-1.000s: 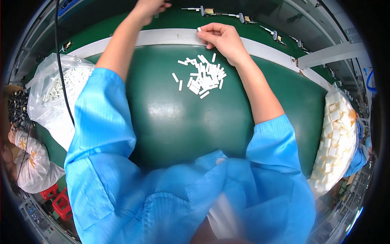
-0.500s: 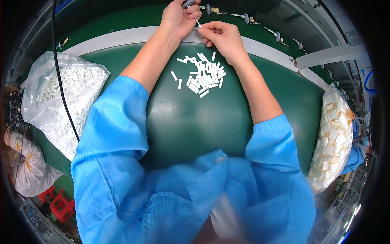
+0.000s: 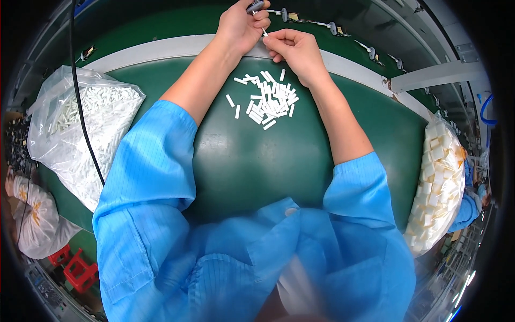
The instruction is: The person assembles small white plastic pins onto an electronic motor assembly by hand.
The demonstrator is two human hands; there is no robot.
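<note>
Beyond the table edge, my left hand (image 3: 236, 27) is closed around a part with a dark grey rounded body (image 3: 255, 7). A thin pale shaft runs from that part toward my right hand (image 3: 299, 52). The thumb and fingertips of my right hand pinch a small white sleeve (image 3: 266, 35) at the shaft's end; the fingers partly hide it, so how far it sits on the shaft cannot be made out. Nearer to me, below both hands, a loose pile of short white sleeves (image 3: 274, 99) lies on the green tabletop (image 3: 263, 161).
Past the table's pale rim (image 3: 161, 49), several similar grey parts (image 3: 333, 28) lie in a row on a green surface. A clear bag of white sleeves (image 3: 99, 115) stands left, a black cable (image 3: 80, 107) crossing it. At right is a bag of cream-coloured blocks (image 3: 437, 177).
My left hand has shifted slightly right, and more of the dark grey body shows. The row of parts beyond the rim has moved a little to the right. My right hand keeps its pinch.
</note>
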